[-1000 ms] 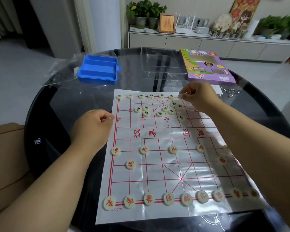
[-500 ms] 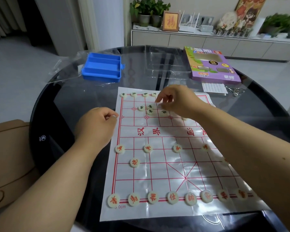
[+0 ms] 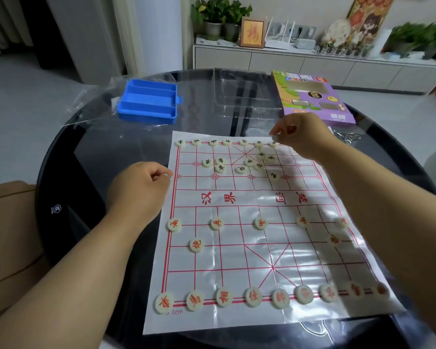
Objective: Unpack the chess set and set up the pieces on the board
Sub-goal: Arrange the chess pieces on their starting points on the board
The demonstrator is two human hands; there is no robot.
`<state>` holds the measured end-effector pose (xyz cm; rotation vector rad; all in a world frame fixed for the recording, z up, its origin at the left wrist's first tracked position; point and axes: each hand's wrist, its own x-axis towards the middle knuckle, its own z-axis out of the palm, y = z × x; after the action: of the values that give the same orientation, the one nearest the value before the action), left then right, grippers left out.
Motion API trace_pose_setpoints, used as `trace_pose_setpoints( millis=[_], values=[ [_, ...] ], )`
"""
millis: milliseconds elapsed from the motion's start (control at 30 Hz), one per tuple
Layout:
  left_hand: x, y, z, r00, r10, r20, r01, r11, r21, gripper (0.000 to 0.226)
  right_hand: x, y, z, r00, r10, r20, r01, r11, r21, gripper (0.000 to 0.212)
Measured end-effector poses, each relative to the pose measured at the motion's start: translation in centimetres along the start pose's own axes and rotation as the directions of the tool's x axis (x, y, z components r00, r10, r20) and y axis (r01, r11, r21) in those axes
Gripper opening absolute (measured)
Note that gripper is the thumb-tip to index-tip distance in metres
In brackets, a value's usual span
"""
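Observation:
A white plastic chess board (image 3: pixel 237 253) with red lines lies on the round table. Red-lettered pieces (image 3: pixel 253 297) fill its near row, with more on the rows above. Several black-lettered pieces (image 3: pixel 213 142) line the far row, and a loose cluster (image 3: pixel 249 162) sits below them. My right hand (image 3: pixel 302 137) hovers over the far row's right part. Its fingertips pinch what looks like a small black-lettered piece (image 3: pixel 271 133), just above the rightmost placed piece (image 3: pixel 274 144). My left hand (image 3: pixel 139 190) is curled into a fist at the board's left edge, fingertips touching the edge.
A blue tray (image 3: pixel 149 103) stands on clear plastic wrap at the far left of the dark glass table (image 3: pixel 68 172). A clear plastic insert (image 3: pixel 242 96) and a purple game box (image 3: pixel 312 96) lie behind the board. Small metal parts (image 3: pixel 347 137) sit beside the box.
My right hand left the far row, reached into the loose cluster, and has come back up to the far row's right part. My left hand has stayed at the board's edge.

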<state>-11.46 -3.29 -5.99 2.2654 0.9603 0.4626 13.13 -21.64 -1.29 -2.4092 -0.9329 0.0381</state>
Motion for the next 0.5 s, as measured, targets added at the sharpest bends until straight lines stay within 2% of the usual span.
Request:
trace_pose_setpoints(
  millis=[233,333,500],
  values=[
    [0.0,0.1,0.0,1.0,-0.002,-0.008,0.002,1.0,0.007,0.021,-0.9,1.2,0.2,0.987,0.073,0.144,-0.072,0.997,-0.017,0.014],
    [0.0,0.0,0.0,1.0,-0.006,-0.012,0.006,1.0,-0.006,0.02,-1.4,1.5,0.1,0.981,0.103,0.165,-0.104,0.995,-0.003,0.016],
    [0.1,0.0,0.1,1.0,-0.005,-0.006,0.005,1.0,0.006,0.021,-2.2,1.4,-0.8,0.962,0.057,0.268,-0.065,0.998,0.024,0.016]
  ],
)
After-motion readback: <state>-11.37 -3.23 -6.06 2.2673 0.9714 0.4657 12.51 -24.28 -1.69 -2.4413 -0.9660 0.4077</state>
